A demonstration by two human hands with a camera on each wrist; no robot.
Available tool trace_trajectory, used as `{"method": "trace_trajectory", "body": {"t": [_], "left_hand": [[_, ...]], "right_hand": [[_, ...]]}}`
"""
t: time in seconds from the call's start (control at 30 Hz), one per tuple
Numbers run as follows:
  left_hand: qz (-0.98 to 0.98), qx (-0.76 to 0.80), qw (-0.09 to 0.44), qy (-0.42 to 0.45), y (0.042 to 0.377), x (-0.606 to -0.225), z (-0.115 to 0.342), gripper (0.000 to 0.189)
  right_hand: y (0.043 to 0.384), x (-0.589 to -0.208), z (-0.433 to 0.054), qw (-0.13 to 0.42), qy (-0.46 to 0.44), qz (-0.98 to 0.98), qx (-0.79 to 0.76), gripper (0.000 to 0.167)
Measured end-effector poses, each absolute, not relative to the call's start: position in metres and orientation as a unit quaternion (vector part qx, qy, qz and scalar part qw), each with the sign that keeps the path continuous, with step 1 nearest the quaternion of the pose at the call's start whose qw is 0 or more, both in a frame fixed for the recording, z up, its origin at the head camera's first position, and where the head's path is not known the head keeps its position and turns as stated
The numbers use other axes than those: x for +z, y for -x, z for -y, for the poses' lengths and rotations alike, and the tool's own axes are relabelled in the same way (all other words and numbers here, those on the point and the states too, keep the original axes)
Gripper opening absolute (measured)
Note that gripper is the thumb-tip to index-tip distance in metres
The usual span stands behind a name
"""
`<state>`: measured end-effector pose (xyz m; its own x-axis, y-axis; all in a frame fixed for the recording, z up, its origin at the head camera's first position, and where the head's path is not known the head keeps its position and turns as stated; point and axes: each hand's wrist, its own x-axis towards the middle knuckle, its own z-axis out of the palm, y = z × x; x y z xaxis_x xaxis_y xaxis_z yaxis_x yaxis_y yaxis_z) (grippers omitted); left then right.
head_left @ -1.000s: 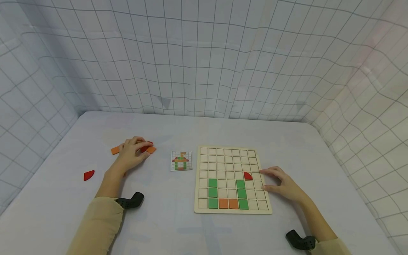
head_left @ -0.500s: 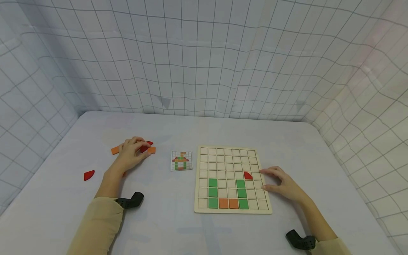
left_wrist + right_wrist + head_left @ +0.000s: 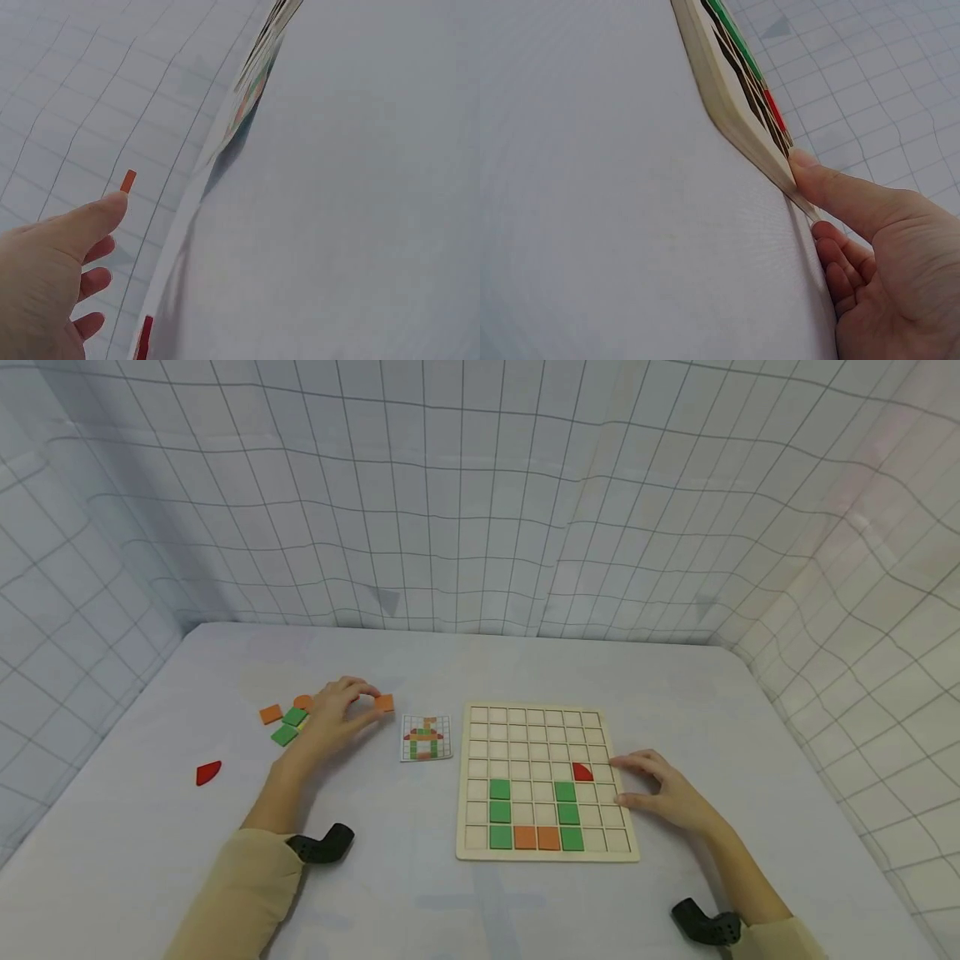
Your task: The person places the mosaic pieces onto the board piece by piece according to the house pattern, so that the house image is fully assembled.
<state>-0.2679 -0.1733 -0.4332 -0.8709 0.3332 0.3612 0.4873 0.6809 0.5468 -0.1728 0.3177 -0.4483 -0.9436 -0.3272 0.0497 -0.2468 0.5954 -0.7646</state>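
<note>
well, our left hand [image 3: 332,719] pinches the orange square [image 3: 384,702] near the card [image 3: 426,738]; we do best to carry it level while our right hand [image 3: 670,793], thumb and finger spread, touches the board [image 3: 537,734] to steady it. our left hand partly hides the loose tiles [image 3: 284,735]; we barely make out the card.

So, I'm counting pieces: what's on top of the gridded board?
The board bears six green squares, two orange squares and one red quarter-round; its surface beneath them is covered.

on one board [image 3: 542,770]: six green squares [image 3: 500,812], two orange squares [image 3: 525,837], one red quadrant [image 3: 582,772]
</note>
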Motion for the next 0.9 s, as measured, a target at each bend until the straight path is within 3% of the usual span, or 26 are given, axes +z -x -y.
{"method": "trace_trajectory", "body": {"t": [0.9], "left_hand": [[0.883,-0.303,0.074,0.350,0.230,-0.442,-0.006,0.023]], "right_hand": [[0.173,-0.448,-0.318,0.040,0.174,-0.892,-0.416,0.052]]}}
